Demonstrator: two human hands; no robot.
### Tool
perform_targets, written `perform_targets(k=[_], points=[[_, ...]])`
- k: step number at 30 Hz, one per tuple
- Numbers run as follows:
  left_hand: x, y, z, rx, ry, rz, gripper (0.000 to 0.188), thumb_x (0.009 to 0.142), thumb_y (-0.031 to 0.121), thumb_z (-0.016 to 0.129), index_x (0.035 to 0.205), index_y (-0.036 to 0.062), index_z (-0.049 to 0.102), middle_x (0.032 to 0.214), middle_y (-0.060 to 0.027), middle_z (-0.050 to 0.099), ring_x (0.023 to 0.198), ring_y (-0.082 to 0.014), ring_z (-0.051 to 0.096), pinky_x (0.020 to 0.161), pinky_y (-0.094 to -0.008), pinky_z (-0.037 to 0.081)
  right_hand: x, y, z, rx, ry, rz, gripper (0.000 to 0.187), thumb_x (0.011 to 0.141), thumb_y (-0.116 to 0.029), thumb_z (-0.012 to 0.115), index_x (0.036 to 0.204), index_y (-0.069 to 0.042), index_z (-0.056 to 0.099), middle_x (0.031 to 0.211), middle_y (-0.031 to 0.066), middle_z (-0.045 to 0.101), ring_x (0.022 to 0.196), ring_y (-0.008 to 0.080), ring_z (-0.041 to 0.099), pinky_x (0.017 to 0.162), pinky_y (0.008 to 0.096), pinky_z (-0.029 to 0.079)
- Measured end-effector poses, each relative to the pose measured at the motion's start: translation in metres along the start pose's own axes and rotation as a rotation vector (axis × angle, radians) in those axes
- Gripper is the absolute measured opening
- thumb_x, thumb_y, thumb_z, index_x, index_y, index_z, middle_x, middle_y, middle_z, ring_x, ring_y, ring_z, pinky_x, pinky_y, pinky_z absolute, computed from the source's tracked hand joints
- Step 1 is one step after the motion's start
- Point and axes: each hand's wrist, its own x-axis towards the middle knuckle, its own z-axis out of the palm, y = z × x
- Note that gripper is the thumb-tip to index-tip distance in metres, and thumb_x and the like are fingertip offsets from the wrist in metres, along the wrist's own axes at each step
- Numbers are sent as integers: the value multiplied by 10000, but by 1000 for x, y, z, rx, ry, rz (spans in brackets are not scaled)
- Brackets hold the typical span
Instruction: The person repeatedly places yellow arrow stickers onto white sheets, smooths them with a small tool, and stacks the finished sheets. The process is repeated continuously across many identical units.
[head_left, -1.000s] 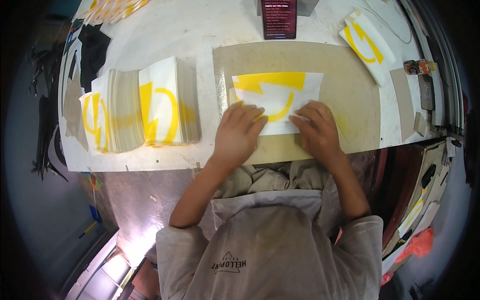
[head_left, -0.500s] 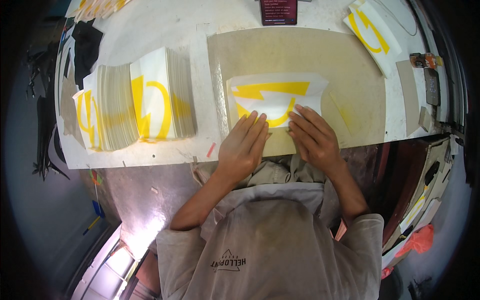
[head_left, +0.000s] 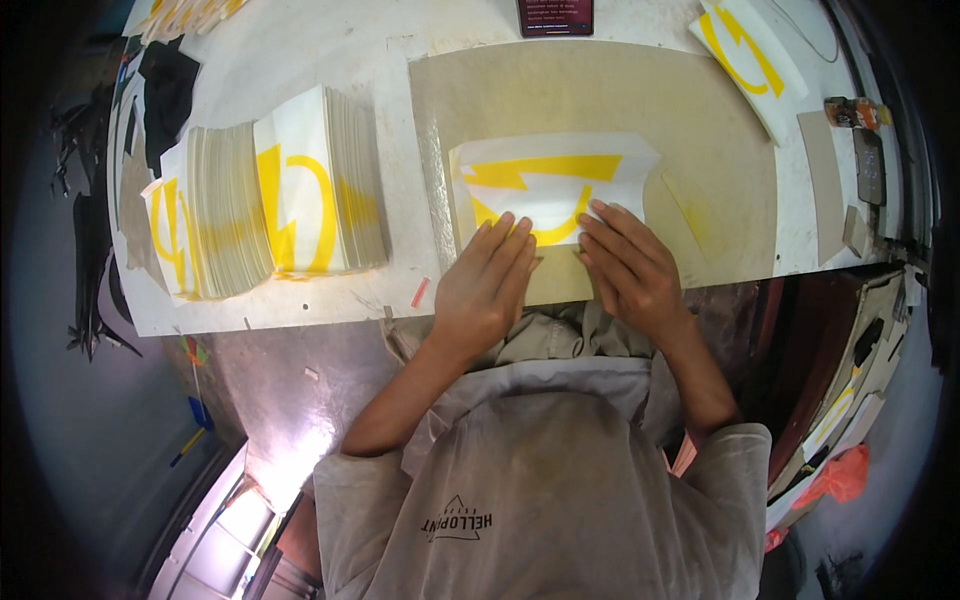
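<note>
Printed sheet [head_left: 545, 172], white with yellow shapes, lying on a tan mat [head_left: 710, 120] on the white worktop [head_left: 300, 60], directly before the person opposite me. Left hand [head_left: 487, 285]: fingers straight and side by side, released rather than clenched, tips resting on the sheet near its closest edge, left of centre. Right hand [head_left: 640, 272]: fingers likewise extended, tips on the sheet, right of centre; whether either thumb reaches beneath cannot be told. The far edge forms a pale, unprinted band. Left of the mat, two thick paper stacks [head_left: 310, 190] with similar yellow markings, side by side; a small red strip [head_left: 420, 293] between these and the left hand. Beyond the mat, a phone [head_left: 556, 15].
</note>
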Motion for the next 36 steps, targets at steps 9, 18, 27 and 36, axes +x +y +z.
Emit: perform_targets(k=[9,18,27,36], points=[[-5,-14,-19,-8,-58,-33,278,855,19,787,1125,-32,748,1268,-166,725,1236,-343,676,1041,-467,570,0,1,-5,17,-8,31,266,817,14,793,1072,46,725,1239,149,713,1225,340,670,1024,489,584],[-15,-18,-22,123,-111,-48,297,881,69,763,1173,20,751,1349,-108,699,1283,-351,626,1104,-542,489,27,-34,45,89,-33,-26,191,902,0,678,1068,91,705,1260,195,698,1264,347,647,1114,489,514],[-8,15,-11,178,-139,-162,470,921,213,756,1334,9,662,1510,-145,576,1403,-357,505,1184,-566,354,-21,15,-27,-148,36,174,231,841,1,784,1062,41,729,1254,143,718,1242,355,658,1109,555,500],[-2,30,13,10,-171,-115,554,943,264,739,1402,-18,608,1531,-189,539,1432,-368,487,1192,-530,353,80,-6,-28,20,67,94,224,852,-60,777,1072,-29,749,1048,128,719,1097,311,667,1103,530,465]])
